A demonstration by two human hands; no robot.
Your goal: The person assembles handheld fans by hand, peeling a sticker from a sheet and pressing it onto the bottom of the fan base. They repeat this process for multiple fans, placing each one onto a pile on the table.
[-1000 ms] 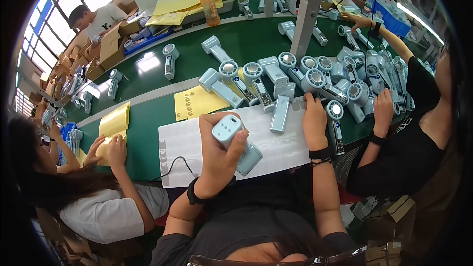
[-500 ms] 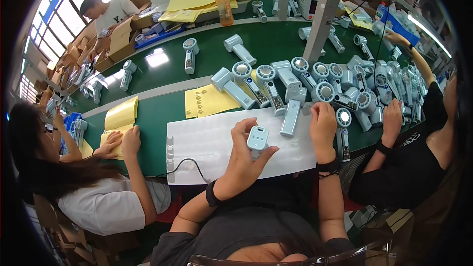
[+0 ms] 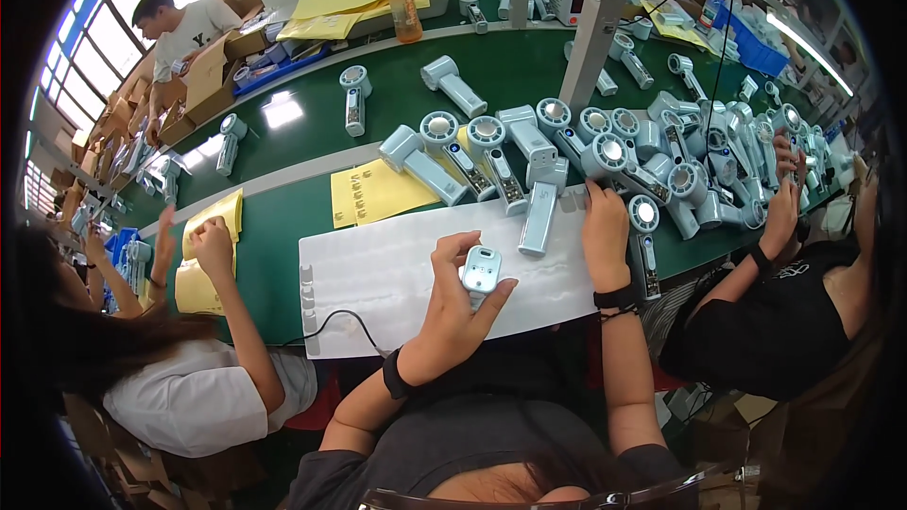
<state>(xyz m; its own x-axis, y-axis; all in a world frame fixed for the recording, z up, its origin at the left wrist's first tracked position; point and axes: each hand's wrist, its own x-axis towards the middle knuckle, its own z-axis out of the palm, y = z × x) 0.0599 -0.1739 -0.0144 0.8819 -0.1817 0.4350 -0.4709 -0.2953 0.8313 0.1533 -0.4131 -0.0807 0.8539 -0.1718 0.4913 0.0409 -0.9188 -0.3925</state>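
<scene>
One pale-blue handheld unit (image 3: pixel 483 267) sits in the left grip (image 3: pixel 456 307), finger and thumb closed around its sides, above a white sheet (image 3: pixel 378 264). A second ago its body slanted away to the lower right; now it stands nearly end-on to the wearer, which puts its slotted end in plain view. The right grip (image 3: pixel 606 231), across to the right of the left one, keeps its place at the sheet's edge, fingers bent beside a heap of similar fans (image 3: pixel 607 153); whether it holds anything, the view cannot tell.

Well to the left of the left grip, a co-worker's hand (image 3: pixel 162 247) has lifted clear of a yellow sheet (image 3: pixel 196 291). Far right, another worker's outstretched arm has drawn back to the heap.

The green worktop (image 3: pixel 269 307) spreads under and beyond both grips. Left of the left grip a black cable (image 3: pixel 333 315) curls over the white sheet; ahead stand a metal post (image 3: pixel 600 28) and an orange bottle (image 3: pixel 403 5). Cardboard boxes (image 3: pixel 210 85) and a bright window (image 3: pixel 113 14) lie far off to the left, a blue basket (image 3: pixel 753 42) far right.
</scene>
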